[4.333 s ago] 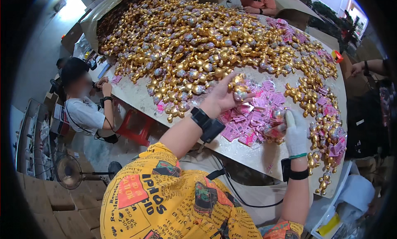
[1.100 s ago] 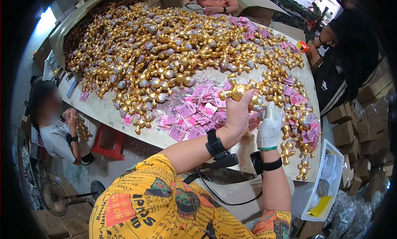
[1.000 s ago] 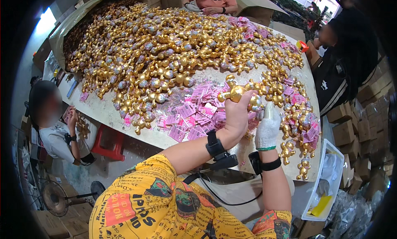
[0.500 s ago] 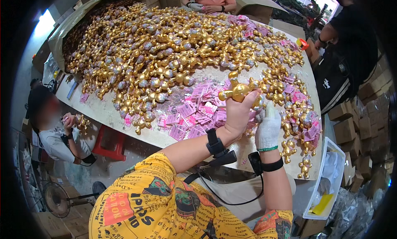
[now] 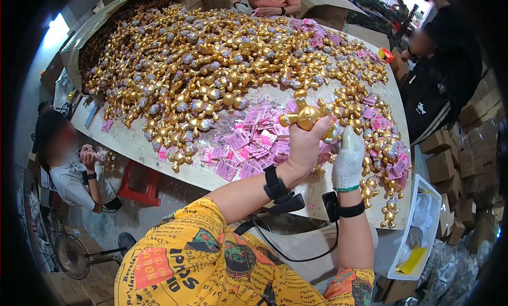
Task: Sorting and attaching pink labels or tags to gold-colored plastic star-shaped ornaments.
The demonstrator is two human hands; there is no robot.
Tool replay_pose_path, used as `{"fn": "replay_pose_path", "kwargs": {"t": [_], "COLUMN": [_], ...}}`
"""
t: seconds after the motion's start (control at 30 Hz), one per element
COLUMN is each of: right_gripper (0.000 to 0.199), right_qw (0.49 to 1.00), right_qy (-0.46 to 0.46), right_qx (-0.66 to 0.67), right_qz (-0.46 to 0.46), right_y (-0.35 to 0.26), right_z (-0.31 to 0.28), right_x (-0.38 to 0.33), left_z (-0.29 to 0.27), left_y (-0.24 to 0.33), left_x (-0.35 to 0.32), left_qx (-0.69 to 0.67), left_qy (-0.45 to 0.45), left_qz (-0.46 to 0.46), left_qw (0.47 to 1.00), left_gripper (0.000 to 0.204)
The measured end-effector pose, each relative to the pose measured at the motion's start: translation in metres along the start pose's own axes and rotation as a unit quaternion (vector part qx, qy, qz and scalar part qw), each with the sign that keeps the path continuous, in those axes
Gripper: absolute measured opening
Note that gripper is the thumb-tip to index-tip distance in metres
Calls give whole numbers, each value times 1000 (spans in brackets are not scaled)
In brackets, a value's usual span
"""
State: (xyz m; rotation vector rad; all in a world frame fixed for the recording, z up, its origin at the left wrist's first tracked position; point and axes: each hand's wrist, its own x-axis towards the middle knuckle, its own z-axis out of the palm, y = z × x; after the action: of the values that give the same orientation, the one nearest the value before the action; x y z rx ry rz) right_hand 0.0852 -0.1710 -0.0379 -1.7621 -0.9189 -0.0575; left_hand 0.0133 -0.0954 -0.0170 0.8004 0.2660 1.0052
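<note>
My left hand (image 5: 306,152) is bare and closed around a shiny gold bear-like figurine (image 5: 308,116), held above the near part of the table. Its rounded limbs stick out past my thumb, and a silvery, shiny rounded part shows beside my fingers. Just to the right is my right hand (image 5: 347,165) in a white knitted glove with a green cuff edge. One of its fingers points up, close to that silvery part; the others are partly hidden, and nothing shows in them. Pink printed cards (image 5: 259,139) lie in a loose heap beside my left hand.
A large mound of gold figurines (image 5: 211,68) covers the table (image 5: 312,197), with more along its right edge. A white bin (image 5: 420,226) stands at the right. Co-workers are at the far side, at the left by a red stool (image 5: 138,184), and at the right.
My right hand has drawn slightly right and away from the figurine, its finger now pointing up. My left hand keeps its hold, almost unmoved. The co-worker at the left has shifted their hands.
</note>
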Motion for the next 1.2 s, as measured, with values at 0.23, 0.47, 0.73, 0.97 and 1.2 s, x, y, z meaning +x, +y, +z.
{"fn": "replay_pose_path", "kwargs": {"t": [0.23,0.47,0.73,0.97,1.2], "right_gripper": [28,26,26,31,25], "right_qw": [969,967,989,993,956], "right_qy": [3,19,10,86,38], "right_qx": [220,223,115,-60,247], "right_qz": [115,124,89,-63,151], "right_y": [-2,-15,6,12,-16], "right_z": [3,2,6,20,13], "right_x": [-2,-3,-8,-8,-2], "left_z": [1,2,4,0,-3], "left_y": [-1,-2,1,-1,-2], "left_x": [0,0,-4,-3,0], "left_qx": [-11,-11,94,94,84], "left_qy": [28,35,3,-7,-30], "left_qz": [23,22,75,111,106], "left_qw": [999,999,993,989,990], "left_gripper": [15,14,10,10,11]}}
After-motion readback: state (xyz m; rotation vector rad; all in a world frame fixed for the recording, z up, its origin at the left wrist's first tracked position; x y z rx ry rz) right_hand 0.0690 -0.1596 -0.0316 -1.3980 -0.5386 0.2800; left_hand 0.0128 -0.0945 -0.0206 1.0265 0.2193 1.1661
